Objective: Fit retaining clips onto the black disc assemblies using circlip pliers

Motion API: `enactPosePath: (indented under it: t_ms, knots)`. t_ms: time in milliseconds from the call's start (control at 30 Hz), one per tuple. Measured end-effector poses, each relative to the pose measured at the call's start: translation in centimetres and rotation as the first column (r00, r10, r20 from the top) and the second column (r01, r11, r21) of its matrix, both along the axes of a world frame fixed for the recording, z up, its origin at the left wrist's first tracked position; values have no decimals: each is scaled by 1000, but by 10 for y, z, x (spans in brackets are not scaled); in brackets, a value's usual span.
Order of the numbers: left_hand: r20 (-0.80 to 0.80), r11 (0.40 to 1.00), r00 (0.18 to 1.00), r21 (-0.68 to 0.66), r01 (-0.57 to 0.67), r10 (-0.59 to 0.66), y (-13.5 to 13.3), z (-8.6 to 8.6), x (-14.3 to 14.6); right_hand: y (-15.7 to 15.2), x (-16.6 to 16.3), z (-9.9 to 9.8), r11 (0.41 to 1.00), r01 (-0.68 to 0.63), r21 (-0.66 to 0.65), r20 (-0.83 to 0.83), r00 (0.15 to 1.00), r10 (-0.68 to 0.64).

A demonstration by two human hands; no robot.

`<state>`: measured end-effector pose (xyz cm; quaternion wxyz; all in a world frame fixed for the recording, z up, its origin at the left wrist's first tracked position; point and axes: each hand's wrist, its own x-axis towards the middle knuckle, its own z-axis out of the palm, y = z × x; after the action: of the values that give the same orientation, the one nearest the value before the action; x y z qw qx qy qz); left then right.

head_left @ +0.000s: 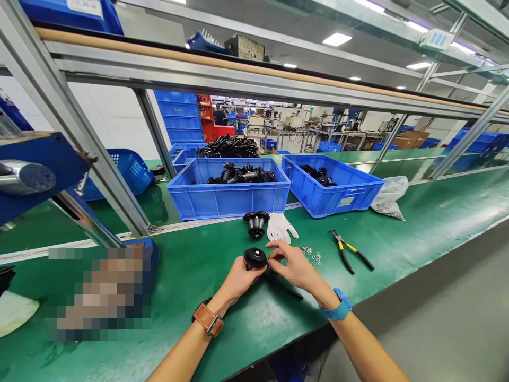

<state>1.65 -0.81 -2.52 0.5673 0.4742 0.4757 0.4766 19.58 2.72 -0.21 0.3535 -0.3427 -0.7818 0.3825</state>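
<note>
My left hand point(237, 277) is closed around a black flanged part point(255, 258), its round top facing up with a small pale centre. Close against the part's right side is my right hand point(293, 268), thumb and fingers curled together; whatever lies between the fingertips is too small to make out. Beneath my hands a dark tool handle point(292, 291) shows on the bench, mostly hidden. Small metal rings point(317, 257) lie scattered just right of my right hand. Another similar black part point(256, 225) stands behind, beside a white glove point(281, 228).
Pliers with black-and-yellow handles point(350, 252) lie at right on the green bench point(191, 329). Two blue bins point(230, 200) point(338, 199) of black parts stand behind, with a clear plastic bag point(392, 199) alongside. A metal frame post point(99, 164) and a blue machine point(35, 175) bound the left.
</note>
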Motion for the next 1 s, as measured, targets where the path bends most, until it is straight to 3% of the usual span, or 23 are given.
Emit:
enactPosePath:
  t_ms: [133,300,433,533,733,1000]
  knots:
    - [27,995,995,-41,92,-91,-1,3,-9,2,4,17,989,-140,38,93,986,136]
    - [44,985,988,-82,154,-150,-1,8,-14,3,1,18,990,-125,66,142,983,115]
    - [45,998,999,-61,-14,17,3,13,-16,-6,5,3,989,37,141,167,984,-61]
    - [51,987,986,-30,-155,157,8,15,-22,-23,12,-17,956,157,246,232,949,-215]
    - [123,955,947,-53,-292,297,13,6,-25,-46,15,-57,877,148,457,364,868,-336]
    - [197,936,916,-97,-337,350,12,2,-15,-13,6,-51,827,147,543,301,885,-355]
